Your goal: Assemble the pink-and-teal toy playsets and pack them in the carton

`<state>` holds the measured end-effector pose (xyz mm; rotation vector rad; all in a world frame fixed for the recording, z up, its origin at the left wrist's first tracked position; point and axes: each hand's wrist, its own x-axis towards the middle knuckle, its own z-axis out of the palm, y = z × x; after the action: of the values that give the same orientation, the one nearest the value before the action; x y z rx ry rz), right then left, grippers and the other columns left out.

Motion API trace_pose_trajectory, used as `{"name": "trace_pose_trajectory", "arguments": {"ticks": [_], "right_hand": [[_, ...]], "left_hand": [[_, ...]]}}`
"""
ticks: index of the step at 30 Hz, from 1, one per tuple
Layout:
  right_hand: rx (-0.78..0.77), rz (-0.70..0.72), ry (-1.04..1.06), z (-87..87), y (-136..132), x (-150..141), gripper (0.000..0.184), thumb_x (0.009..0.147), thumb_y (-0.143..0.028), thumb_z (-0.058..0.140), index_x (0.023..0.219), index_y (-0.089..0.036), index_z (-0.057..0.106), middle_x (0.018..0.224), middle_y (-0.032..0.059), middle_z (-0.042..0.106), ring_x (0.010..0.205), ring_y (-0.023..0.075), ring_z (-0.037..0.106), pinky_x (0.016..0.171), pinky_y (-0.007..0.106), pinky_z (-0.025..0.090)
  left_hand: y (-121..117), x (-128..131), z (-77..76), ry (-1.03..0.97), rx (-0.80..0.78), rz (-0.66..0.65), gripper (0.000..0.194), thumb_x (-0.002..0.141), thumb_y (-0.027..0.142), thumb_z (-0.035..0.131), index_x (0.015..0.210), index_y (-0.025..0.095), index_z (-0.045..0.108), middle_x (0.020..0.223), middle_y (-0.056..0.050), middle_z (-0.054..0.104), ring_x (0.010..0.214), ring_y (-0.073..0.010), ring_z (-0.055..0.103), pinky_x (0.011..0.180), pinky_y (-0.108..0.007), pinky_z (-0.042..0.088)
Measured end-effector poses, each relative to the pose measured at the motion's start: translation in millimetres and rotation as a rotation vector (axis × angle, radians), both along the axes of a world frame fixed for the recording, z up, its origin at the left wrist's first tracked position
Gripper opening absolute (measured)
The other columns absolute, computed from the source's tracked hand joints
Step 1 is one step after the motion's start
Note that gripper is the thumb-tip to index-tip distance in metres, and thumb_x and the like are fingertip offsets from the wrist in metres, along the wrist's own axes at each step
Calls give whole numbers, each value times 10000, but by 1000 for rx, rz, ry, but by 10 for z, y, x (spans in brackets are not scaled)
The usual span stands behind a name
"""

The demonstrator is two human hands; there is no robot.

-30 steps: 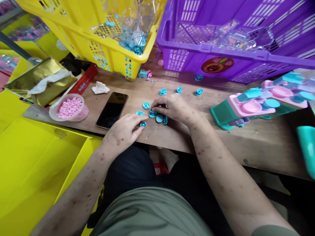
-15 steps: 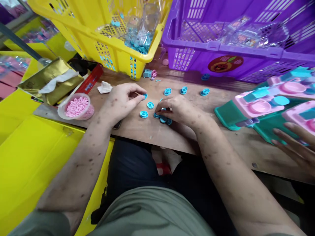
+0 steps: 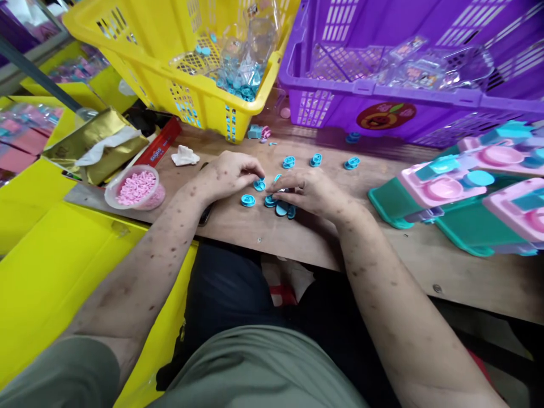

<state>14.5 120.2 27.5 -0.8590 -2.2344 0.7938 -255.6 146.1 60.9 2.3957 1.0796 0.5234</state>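
My left hand [image 3: 232, 173] is closed in a pinch, thumb and forefinger at a small round turquoise plastic piece [image 3: 259, 185] on the table. My right hand [image 3: 312, 190] curls over a small cluster, its fingertips pinched at another turquoise piece [image 3: 270, 200]; the fingers partly cover it. Beside that lie a flat oval turquoise piece [image 3: 281, 209] and more partly hidden ones. A loose oval piece [image 3: 247, 200] sits in front of my left hand. Beyond the hands, three oval pieces [image 3: 315, 160] stand in a row.
A yellow basket [image 3: 170, 68] and a purple basket [image 3: 327, 90] stand at the back. At left are a tub of pink bits [image 3: 136, 190], crumpled tissue [image 3: 185, 156] and a gold packet [image 3: 97, 144]. Green-and-pink toy units [image 3: 399, 198] occupy the right side.
My left hand has moved right and toward me, bringing its fingertips to the round piece. My right hand has shifted slightly at the cluster. Another person's hand has left the right edge.
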Motion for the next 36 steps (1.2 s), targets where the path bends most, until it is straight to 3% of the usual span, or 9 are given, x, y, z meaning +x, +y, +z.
{"name": "trace_pose_trajectory", "arguments": {"ticks": [5, 11, 15, 20, 25, 29, 33, 36], "right_hand": [[63, -273, 149, 112, -28, 200, 359, 1067, -347, 766, 1419, -285, 800, 1057, 28, 861, 748, 174, 709, 705, 320, 566], [90, -435, 192, 189, -216, 284, 241, 1117, -367, 690, 1265, -248, 838, 977, 50, 835, 771, 197, 725, 687, 336, 570], [107, -434, 92, 137, -426, 288, 188, 1057, -273, 719, 1186, -238, 851, 986, 40, 837, 710, 181, 685, 684, 338, 563], [52, -264, -80, 8, -605, 317, 327, 938, -93, 737, 1211, -248, 827, 1140, 39, 846, 907, 220, 759, 851, 356, 596], [14, -323, -147, -30, -657, 319, 238, 935, -111, 819, 1130, -248, 822, 1037, 32, 835, 892, 229, 762, 854, 349, 582], [23, -380, -153, 9, -767, 353, 139, 969, -143, 791, 1090, -211, 806, 985, 44, 820, 816, 209, 754, 785, 322, 570], [129, -443, -120, -11, -976, 470, 142, 1025, -195, 754, 1150, -198, 820, 937, 48, 800, 799, 210, 754, 772, 321, 585], [191, -524, -93, -82, -1159, 577, 165, 1054, -229, 742, 1197, -212, 821, 955, 55, 809, 840, 226, 769, 808, 341, 611]], "left_hand": [[121, -80, -14, -12, 39, -140, 211, 998, 173, 719, 1104, 244, 887, 1137, -31, 889, 1063, -209, 835, 998, -316, 625], [225, -152, -68, 20, 32, -242, 189, 1023, 250, 739, 1116, 288, 899, 1137, -8, 896, 1067, -199, 846, 1016, -305, 630], [320, -180, -97, 62, 39, -289, 180, 1037, 309, 735, 1096, 309, 905, 1119, -7, 896, 1056, -195, 840, 1001, -300, 619], [356, -137, 41, 58, 41, -408, 209, 1064, 353, 691, 1101, 301, 890, 1182, -38, 878, 1158, -223, 789, 1068, -362, 582], [-89, 194, 180, 103, 240, -272, 277, 1084, 388, 682, 1272, 253, 833, 1398, -106, 794, 1341, -316, 660, 1170, -523, 481], [-459, 543, 128, 341, 295, -203, 223, 1102, 365, 662, 1088, 232, 840, 1270, -111, 819, 1303, -361, 634, 1085, -550, 446], [-506, 778, 81, 438, 255, -75, 154, 1073, 265, 671, 1111, 210, 810, 1193, -118, 821, 1239, -351, 682, 1036, -508, 442], [-430, 856, 96, 491, 208, -67, 189, 1054, 168, 636, 1163, 185, 789, 1240, -130, 813, 1215, -337, 724, 1010, -468, 464]]}}
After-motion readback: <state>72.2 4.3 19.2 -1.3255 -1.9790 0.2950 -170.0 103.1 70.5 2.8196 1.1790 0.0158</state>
